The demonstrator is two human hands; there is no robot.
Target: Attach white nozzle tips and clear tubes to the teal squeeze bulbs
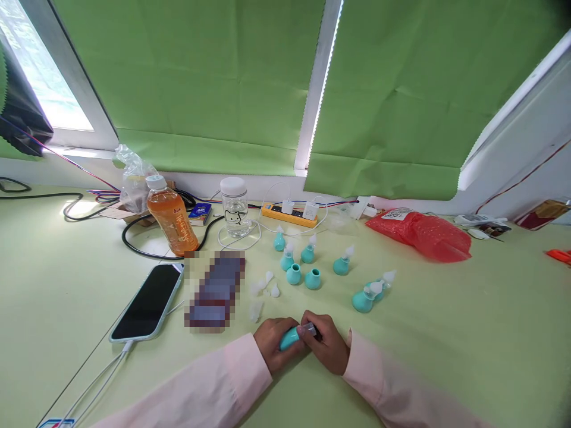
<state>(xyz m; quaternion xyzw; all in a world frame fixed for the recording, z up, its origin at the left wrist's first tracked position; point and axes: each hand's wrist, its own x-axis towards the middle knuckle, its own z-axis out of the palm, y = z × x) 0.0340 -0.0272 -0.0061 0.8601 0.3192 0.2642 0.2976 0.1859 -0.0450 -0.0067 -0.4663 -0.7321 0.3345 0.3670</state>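
Observation:
My left hand point(273, 342) is closed around a teal rubber bulb point(289, 338) low in the middle of the pale green table point(446, 333). My right hand point(328, 348) meets it, its fingers pinched on a small clear tip point(311, 329) at the bulb's end. Both wrists wear pink sleeves. Beyond my hands lie several more teal bulbs point(313, 279), some with clear tips fitted, and a few loose clear tips point(263, 288).
A phone point(148, 301) on a white cable lies at the left beside a blurred dark packet point(216, 289). Further back stand an orange drink bottle point(173, 218), a clear jar point(234, 206), a yellow power strip point(289, 215) and a red plastic bag point(422, 233).

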